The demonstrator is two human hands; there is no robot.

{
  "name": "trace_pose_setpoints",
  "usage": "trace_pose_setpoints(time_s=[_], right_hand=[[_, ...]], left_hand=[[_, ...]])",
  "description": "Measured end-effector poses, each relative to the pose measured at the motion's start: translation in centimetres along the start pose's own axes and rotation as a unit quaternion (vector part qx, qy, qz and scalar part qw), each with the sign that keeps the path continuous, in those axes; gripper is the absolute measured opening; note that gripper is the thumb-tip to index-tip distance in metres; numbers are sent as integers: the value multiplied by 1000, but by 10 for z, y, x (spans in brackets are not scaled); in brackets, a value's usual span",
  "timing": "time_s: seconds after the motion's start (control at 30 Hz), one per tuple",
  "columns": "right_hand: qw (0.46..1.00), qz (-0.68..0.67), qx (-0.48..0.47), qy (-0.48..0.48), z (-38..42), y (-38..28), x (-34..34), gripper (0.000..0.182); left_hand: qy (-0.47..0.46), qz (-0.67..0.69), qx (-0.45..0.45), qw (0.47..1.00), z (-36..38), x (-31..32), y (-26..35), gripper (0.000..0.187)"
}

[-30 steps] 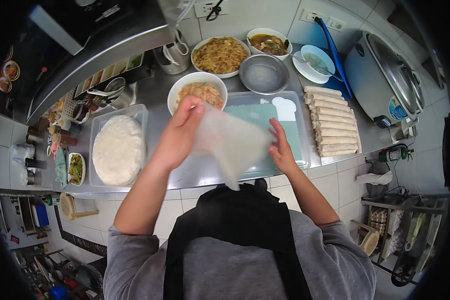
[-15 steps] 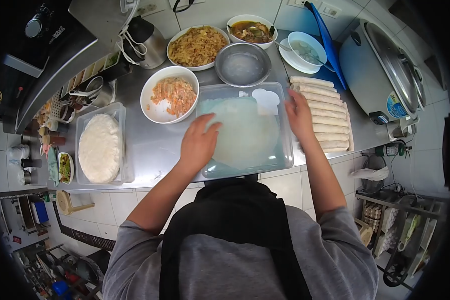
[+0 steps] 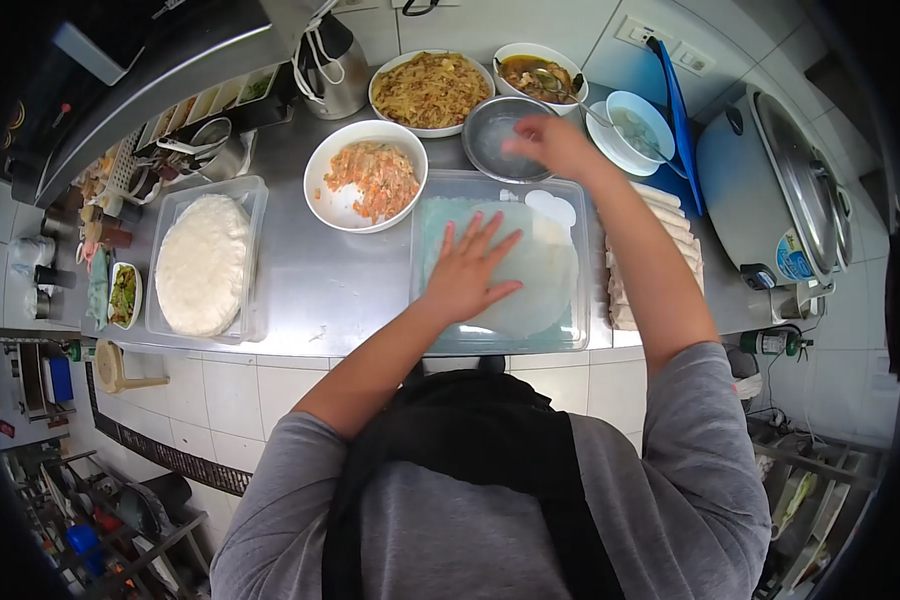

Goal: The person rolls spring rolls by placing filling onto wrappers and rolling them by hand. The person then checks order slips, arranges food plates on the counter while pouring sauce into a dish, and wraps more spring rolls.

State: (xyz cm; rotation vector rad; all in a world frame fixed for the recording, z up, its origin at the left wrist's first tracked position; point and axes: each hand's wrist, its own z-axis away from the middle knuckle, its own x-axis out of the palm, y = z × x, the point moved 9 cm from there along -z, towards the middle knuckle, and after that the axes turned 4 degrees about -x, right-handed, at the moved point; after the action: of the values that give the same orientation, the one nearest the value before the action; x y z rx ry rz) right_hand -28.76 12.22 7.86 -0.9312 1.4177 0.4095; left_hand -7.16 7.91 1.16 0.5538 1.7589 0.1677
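Observation:
My left hand (image 3: 470, 268) lies with spread fingers on a thin, pale round wrapper (image 3: 545, 275). The wrapper rests on a translucent plastic lid or tray (image 3: 580, 320) in front of me. Over the shallow grey metal bowl (image 3: 485, 150), my right hand (image 3: 555, 145) reaches down with its fingers bent and drawn together; whether anything is between them is hidden. A white bowl (image 3: 318, 185) of orange-and-white filling (image 3: 375, 180) stands to the left of the metal bowl. Partly behind my right forearm lies a stack of pale rolls (image 3: 625, 275).
At the left, a clear container (image 3: 255, 260) holds a pile of round white wrappers (image 3: 205, 265). Bowls of brown shredded food (image 3: 430, 90) and soup (image 3: 540, 75) line the back. A large lidded cooker (image 3: 760, 190) and blue board (image 3: 678, 130) stand right.
My right hand has moved from the lid's right edge up and left to the metal bowl. My left hand has moved right and now lies flat on the wrapper. The view has shifted slightly.

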Motion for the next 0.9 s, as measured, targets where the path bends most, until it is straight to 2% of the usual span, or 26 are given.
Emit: trace_pose_setpoints(time_s=[0.07,0.1,0.13,0.17,0.2,0.27,0.3,0.37,0.43,0.47,0.5,0.53,0.57,0.6,0.67,0.7,0.77,0.87,0.9], right_hand=[[976,-187,103,-34,-2,13,-26,60],[976,-186,104,-34,0,13,-32,60],[932,-338,128,16,3,16,-40,60],[861,-481,150,67,6,21,-45,60],[861,-480,153,68,12,13,-53,60],[744,-641,142,126,37,-12,-64,57],[743,-640,146,128,49,-20,-57,57],[628,-751,121,164,74,-36,-31,53],[657,-728,122,152,98,-41,38,49],[813,-554,128,127,106,-40,82,46],[923,-349,130,93,113,-47,117,44],[977,-179,102,60,112,-79,138,45],[997,-3,71,23,109,-105,152,48],[997,-4,76,22,111,-103,153,48],[992,82,100,-9,111,-93,151,61],[984,86,158,-11,121,-64,149,69],[964,113,239,22,158,-21,127,70],[941,180,285,43,181,-24,119,70],[960,169,207,84,167,-59,119,69]], left_hand=[[-16,22,-71,997,7,-5,-38,58],[-16,23,-70,997,12,-8,-50,58],[-18,20,-67,997,17,-11,-61,54],[-21,18,-64,998,23,-13,-70,52],[-21,25,-56,998,28,-18,-73,52],[-33,26,-44,998,34,-20,-78,52],[-43,26,-35,998,36,-18,-79,52],[-48,36,-31,998,39,-15,-83,53],[-50,43,-26,997,42,-13,-88,53],[-64,47,-20,997,43,-9,-88,54],[-80,51,-14,995,46,-4,-88,56],[-84,53,-11,995,46,-3,-88,56],[-72,50,-14,996,45,-3,-88,57],[-61,47,-17,997,45,-3,-89,57],[-63,38,-16,997,46,-1,-87,57],[-59,25,-19,998,45,-2,-88,57],[-63,31,-15,997,45,-2,-87,57],[-58,38,-15,997,44,-2,-89,57],[-55,37,-13,998,44,-1,-89,57]])
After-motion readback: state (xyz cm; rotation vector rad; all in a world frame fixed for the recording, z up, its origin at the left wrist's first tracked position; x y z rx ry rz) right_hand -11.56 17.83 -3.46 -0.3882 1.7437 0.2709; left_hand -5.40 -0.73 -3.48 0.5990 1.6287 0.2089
